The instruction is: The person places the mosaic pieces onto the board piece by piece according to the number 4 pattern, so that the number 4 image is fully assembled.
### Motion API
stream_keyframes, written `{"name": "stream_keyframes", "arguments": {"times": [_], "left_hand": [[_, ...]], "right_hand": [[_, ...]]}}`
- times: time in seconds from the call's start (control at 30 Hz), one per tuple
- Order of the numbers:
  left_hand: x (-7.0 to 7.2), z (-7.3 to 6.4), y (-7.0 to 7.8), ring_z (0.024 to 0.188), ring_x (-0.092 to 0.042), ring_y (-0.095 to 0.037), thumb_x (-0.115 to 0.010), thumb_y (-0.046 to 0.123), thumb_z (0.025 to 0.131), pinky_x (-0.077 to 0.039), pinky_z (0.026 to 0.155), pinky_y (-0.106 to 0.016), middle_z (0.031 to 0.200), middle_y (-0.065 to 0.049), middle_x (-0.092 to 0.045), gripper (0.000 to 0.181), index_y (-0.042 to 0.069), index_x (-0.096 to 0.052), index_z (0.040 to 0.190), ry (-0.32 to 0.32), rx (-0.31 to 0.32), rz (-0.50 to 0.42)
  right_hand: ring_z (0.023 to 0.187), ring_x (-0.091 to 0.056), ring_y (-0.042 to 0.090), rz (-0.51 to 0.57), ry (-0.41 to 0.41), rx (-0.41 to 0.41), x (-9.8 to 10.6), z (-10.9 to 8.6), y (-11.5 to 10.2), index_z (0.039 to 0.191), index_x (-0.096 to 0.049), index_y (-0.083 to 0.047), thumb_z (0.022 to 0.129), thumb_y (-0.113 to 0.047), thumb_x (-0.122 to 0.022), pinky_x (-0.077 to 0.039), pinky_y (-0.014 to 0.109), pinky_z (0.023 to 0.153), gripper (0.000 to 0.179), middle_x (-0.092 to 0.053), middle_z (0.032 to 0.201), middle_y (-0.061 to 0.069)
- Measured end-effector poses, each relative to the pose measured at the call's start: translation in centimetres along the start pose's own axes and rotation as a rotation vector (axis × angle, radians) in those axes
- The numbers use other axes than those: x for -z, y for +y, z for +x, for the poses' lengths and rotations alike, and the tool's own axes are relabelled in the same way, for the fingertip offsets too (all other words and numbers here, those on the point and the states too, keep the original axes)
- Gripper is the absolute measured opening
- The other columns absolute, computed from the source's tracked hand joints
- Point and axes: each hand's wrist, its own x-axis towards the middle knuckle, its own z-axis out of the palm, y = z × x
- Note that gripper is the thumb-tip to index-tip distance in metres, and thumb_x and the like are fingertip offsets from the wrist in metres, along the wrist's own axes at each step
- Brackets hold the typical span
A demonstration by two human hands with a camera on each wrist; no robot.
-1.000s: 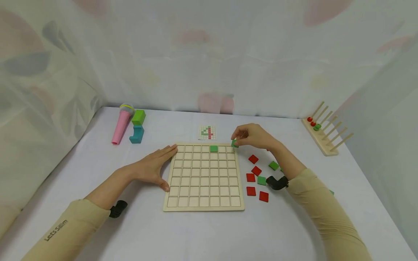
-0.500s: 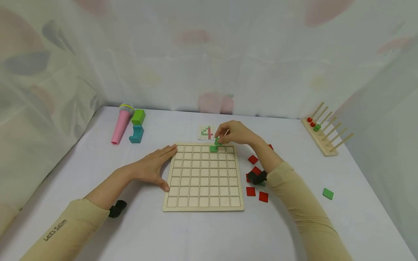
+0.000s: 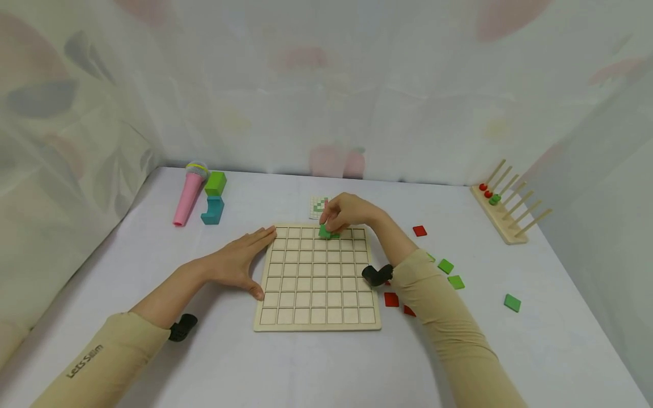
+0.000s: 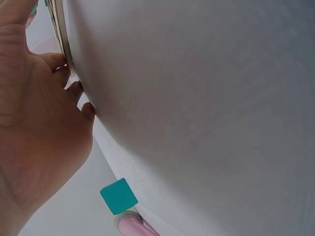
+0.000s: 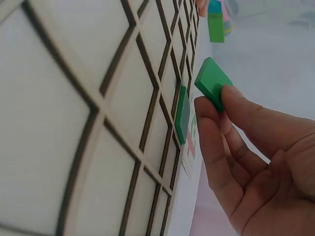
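Observation:
A wooden grid board [image 3: 311, 283] lies on the white table before me. My left hand [image 3: 232, 266] rests at its left edge, fingers and thumb spread against the frame. Between thumb and fingers of my right hand [image 3: 352, 209] is a square green tile [image 5: 212, 81], tilted and apart from the board in the right wrist view. Just beside it, a second green tile [image 5: 183, 115] sits in a top-row cell, partly covered by the right hand in the head view. Behind the board is a small pattern card [image 3: 316, 207] with green and red squares, partly hidden by that hand.
Loose red tiles [image 3: 391, 299] and green tiles [image 3: 456, 282] lie right of the board, some under the right forearm. A pink toy microphone [image 3: 187, 198], green block [image 3: 216, 183] and teal block [image 3: 212, 210] are back left. A wooden peg rack [image 3: 502, 218] with beads stands far right.
My right hand has carried the green tile leftward from the board's upper right corner to the middle of the top row, lowering it lately. The left hand has stayed in place.

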Motion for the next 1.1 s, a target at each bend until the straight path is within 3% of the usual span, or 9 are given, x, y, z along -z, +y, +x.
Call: {"name": "stream_keyframes", "arguments": {"times": [0.37,0.7,1.1], "left_hand": [[0.2,0.0,0.1,0.155,-0.01,-0.04,-0.084,0.071,0.053,-0.016,0.124,-0.061,0.169,-0.012,-0.008,0.143,0.004,-0.014,0.159,-0.006,0.013,-0.006],[0.1,0.1,0.0,0.155,-0.01,-0.04,-0.083,0.071,0.053,-0.017,0.125,-0.061,0.169,-0.012,-0.008,0.143,0.005,-0.013,0.159,-0.003,0.011,-0.002],[-0.1,0.1,-0.3,0.155,-0.009,-0.04,-0.083,0.072,0.052,-0.016,0.124,-0.062,0.169,-0.012,-0.007,0.145,0.004,-0.013,0.159,-0.003,0.008,-0.003]], "right_hand": [[0.07,-0.069,0.012,-0.146,-0.018,-0.012,-1.4,0.3,-0.9,0.093,-0.074,-0.009,0.084,-0.006,-0.074,-0.061,0.025,0.07,0.009,-0.075,0.084,0.004],[0.066,-0.066,0.01,-0.233,-0.027,-0.004,-2.0,0.3,-1.4,0.09,-0.075,-0.011,0.083,-0.007,-0.076,-0.058,0.023,0.067,0.008,-0.072,0.077,0.0],[0.064,-0.064,0.008,-0.3,0.0,0.048,-2.3,0.4,-1.2,0.088,-0.077,-0.011,0.082,-0.006,-0.077,-0.055,0.02,0.063,0.007,-0.075,0.08,0.003]]}}
